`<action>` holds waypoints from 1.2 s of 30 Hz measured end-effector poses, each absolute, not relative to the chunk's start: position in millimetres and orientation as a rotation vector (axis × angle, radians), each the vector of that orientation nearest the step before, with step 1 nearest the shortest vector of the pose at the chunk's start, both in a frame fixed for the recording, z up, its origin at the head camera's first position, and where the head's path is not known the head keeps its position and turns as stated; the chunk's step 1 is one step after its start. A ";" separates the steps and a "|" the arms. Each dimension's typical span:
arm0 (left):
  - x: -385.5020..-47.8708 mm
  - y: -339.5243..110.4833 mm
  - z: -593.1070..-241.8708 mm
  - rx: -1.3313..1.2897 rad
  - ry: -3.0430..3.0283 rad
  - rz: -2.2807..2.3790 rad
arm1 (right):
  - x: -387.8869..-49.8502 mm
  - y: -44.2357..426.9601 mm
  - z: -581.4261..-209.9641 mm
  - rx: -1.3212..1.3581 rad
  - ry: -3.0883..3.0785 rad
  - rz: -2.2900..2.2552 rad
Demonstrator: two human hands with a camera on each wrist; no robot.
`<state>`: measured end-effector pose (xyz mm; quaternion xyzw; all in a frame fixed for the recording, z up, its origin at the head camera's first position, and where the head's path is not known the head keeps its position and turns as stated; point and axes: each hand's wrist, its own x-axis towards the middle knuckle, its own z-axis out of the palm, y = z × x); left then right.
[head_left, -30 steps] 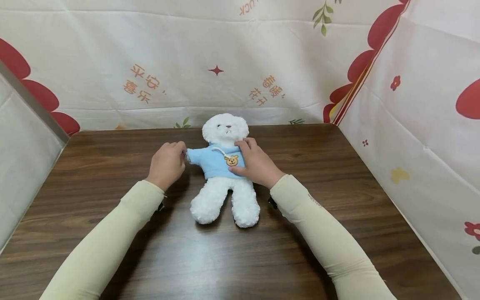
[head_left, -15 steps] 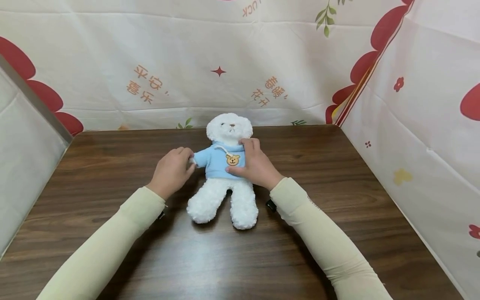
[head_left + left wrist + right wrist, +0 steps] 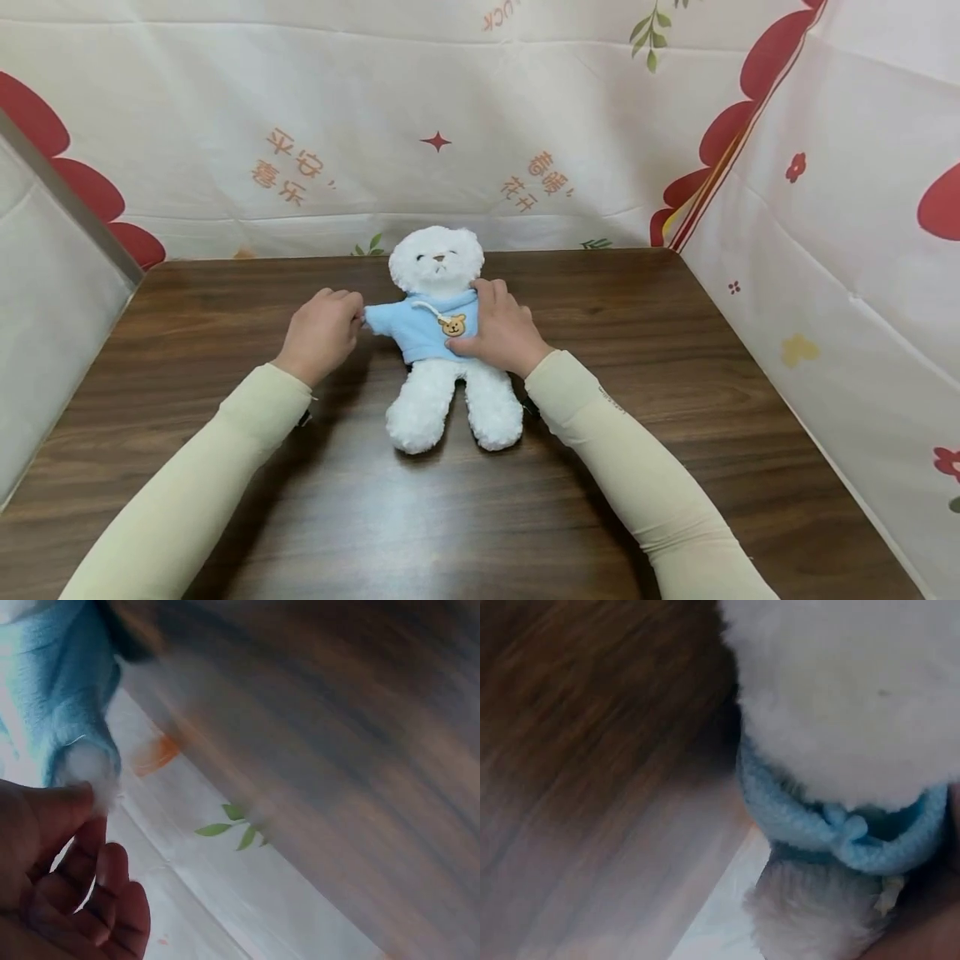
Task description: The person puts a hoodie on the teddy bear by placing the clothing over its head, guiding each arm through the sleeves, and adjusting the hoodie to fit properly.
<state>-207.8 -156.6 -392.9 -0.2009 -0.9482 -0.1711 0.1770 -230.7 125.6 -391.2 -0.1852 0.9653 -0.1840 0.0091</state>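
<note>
A white plush teddy bear [image 3: 417, 410] in a light blue hoodie [image 3: 408, 332] is held between my hands above the table, facing me. My left hand [image 3: 318, 335] pinches the paw at the end of the sleeve on the left. The left wrist view shows that white paw [image 3: 84, 763] between thumb and index finger, the other fingers curled. With my right hand [image 3: 510, 330] I grip the bear's side, thumb across the hoodie front. The bear's other arm is hidden behind that hand. White fur [image 3: 847, 697] and a blue hoodie edge [image 3: 885, 856] fill much of the right wrist view.
Beneath the bear is a dark wood-grain table [image 3: 405, 533]. A pale printed cloth [image 3: 360, 100] hangs along its back edge, and more cloth [image 3: 840, 250] runs down the right side. A light panel [image 3: 45, 317] borders the left.
The bear shifts slightly right, then back left with its head leaning left. My left hand moves out to the left, and the sleeve it draws on straightens. My right hand keeps its grip.
</note>
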 end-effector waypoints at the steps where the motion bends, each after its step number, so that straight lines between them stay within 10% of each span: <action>1: -206.8 -156.1 -393.7 -0.565 -2.682 -0.463 | -230.9 124.8 -391.0 -0.578 3.014 -0.568; 20: -199.7 -136.8 -384.8 -0.596 -2.923 -0.846 | -244.5 172.1 -382.4 -0.714 2.562 -1.315; 36: -201.2 -141.8 -390.0 -0.791 -2.686 -0.810 | -225.9 203.2 -392.4 -0.811 3.080 -0.702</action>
